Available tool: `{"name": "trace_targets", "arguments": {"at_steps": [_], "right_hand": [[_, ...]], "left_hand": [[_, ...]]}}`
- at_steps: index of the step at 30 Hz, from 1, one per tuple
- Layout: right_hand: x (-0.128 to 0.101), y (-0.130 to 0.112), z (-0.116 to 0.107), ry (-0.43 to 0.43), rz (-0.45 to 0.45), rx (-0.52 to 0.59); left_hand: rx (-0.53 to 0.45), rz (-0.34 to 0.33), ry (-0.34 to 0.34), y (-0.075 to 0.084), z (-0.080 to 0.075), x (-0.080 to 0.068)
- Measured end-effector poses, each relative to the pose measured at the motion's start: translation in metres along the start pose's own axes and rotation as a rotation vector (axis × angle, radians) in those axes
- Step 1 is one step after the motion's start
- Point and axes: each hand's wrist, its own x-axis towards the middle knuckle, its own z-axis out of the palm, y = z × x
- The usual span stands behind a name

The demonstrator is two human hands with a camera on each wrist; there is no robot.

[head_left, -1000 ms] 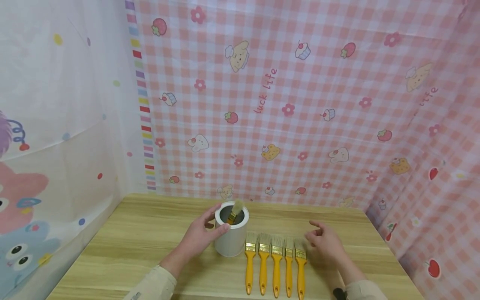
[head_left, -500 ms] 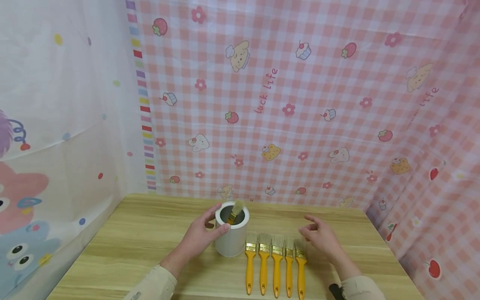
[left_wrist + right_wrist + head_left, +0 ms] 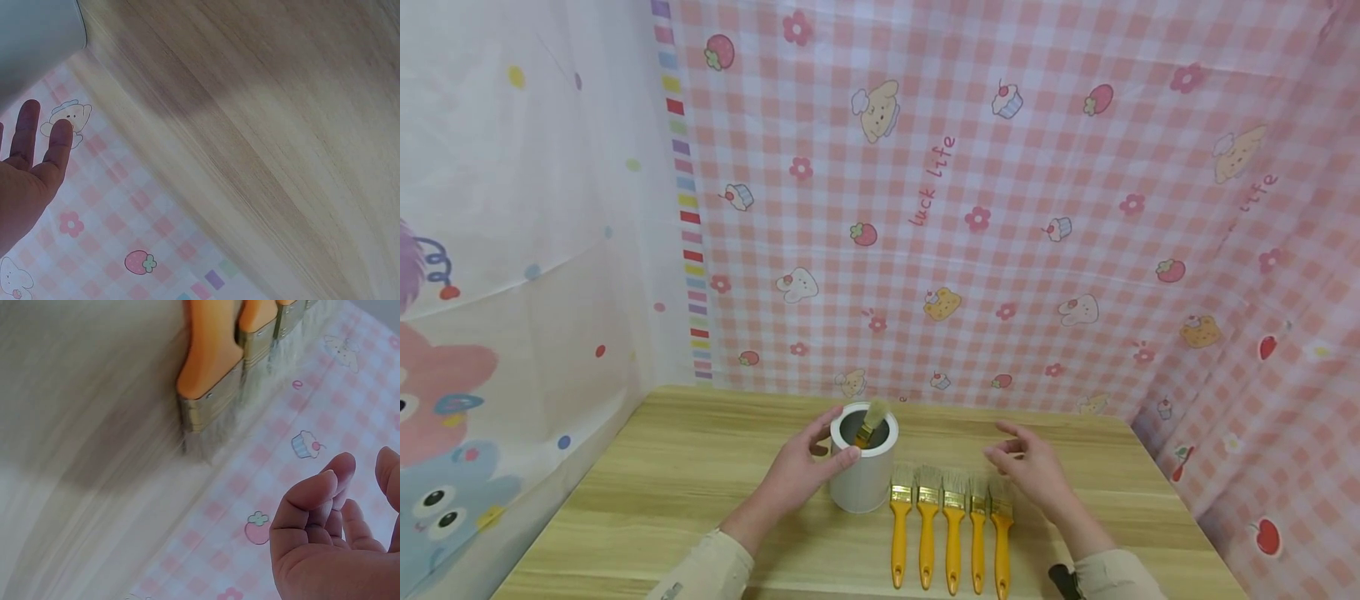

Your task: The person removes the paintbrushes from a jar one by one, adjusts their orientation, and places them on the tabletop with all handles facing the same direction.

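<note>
A white cylindrical container [image 3: 863, 479] stands on the wooden table [image 3: 700, 467]. One brush [image 3: 872, 421] stands inside it, bristles up. My left hand [image 3: 841, 435] grips the container near its rim, thumb on the near side; the left wrist view shows only two fingers [image 3: 44, 147] below the container [image 3: 34, 34]. Several yellow-handled brushes [image 3: 951, 525] lie side by side just right of the container. My right hand [image 3: 1000, 443] hovers over the heads of the rightmost ones with its fingers loosely spread and holds nothing. The right wrist view shows the hand [image 3: 350, 506] apart from the brush heads [image 3: 209, 375].
A pink checked cloth [image 3: 1000, 208] hangs close behind the table and along its right side. A white printed cloth [image 3: 512, 250] closes the left side. Bare tabletop lies left of the container and right of the brushes.
My right hand has drifted left, from beside the rightmost brush to over its head. The left hand and the container have stayed put.
</note>
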Motion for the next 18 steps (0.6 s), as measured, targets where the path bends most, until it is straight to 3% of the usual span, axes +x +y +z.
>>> {"name": "trace_targets", "arguments": {"at_steps": [18], "right_hand": [[0.001, -0.02, 0.021, -0.031, -0.003, 0.081]], "left_hand": [[-0.002, 0.001, 0.0, 0.001, 0.0, 0.0]]}}
